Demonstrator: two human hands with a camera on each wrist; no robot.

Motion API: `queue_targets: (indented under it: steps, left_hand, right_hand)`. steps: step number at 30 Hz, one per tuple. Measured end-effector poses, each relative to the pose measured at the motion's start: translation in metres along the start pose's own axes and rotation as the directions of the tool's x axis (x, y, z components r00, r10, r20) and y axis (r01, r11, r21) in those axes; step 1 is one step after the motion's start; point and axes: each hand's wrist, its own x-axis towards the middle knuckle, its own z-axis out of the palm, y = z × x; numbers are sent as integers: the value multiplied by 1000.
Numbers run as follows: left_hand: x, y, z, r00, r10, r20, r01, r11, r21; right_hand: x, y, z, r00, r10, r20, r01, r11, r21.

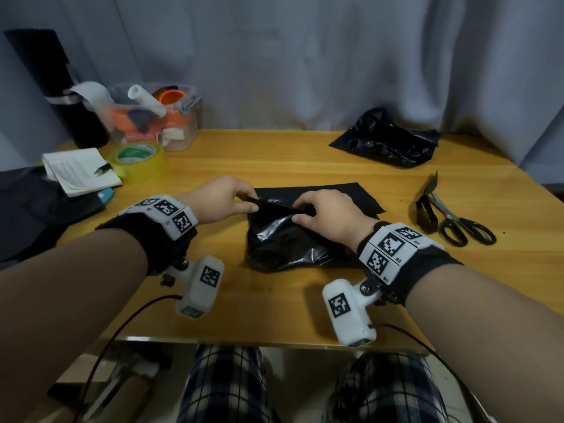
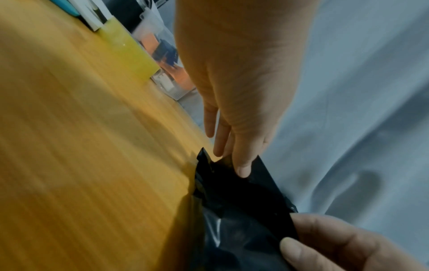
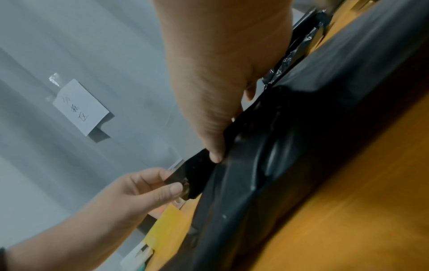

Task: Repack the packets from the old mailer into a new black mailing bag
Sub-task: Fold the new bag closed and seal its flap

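A bulging new black mailing bag (image 1: 287,239) lies at the table's middle, its flat flap (image 1: 332,192) pointing away from me. My left hand (image 1: 248,196) pinches a narrow black strip (image 3: 188,176) at the bag's left top corner between thumb and fingers. My right hand (image 1: 300,209) grips the folded top edge just to the right, thumb (image 3: 217,155) pressed on the plastic. The left wrist view has the left thumb (image 2: 241,168) on the black corner (image 2: 232,183). Whatever is in the bag is hidden. The crumpled old mailer (image 1: 387,141) lies at the back right.
Scissors (image 1: 457,224) and a black plastic offcut (image 1: 427,206) lie to the right. At the back left are a yellow tape roll (image 1: 137,157), a clear box of supplies (image 1: 152,117), an open notebook (image 1: 79,172) and a black roll (image 1: 61,87). A grey curtain hangs behind.
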Motion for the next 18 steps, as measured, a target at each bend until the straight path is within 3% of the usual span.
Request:
queue_targets:
  steps: [4, 7, 10, 12, 15, 18]
  left_hand:
    - [2, -1, -2, 994, -34, -104, 18, 988, -153]
    - [2, 0, -5, 987, -92, -130, 35, 923, -383]
    - [0, 6, -9, 985, -113, -130, 27, 847, -531]
    - [3, 8, -11, 981, -117, -152, 3, 801, -599]
    - [9, 9, -12, 975, -142, -172, -21, 711, -703]
    - [14, 15, -13, 969, -156, -193, -53, 630, -775]
  right_hand:
    - [8, 0, -8, 999, 39, -14, -38, 999, 27]
    - [16, 2, -17, 997, 76, -25, -73, 990, 122]
    - [22, 4, -27, 986, 69, -152, -59, 996, 69]
    - [23, 2, -32, 951, 9, -308, 13, 997, 70]
    - [23, -13, -31, 855, -118, -505, 188, 978, 89]
    - [25, -33, -19, 838, -172, -519, 289, 945, 154]
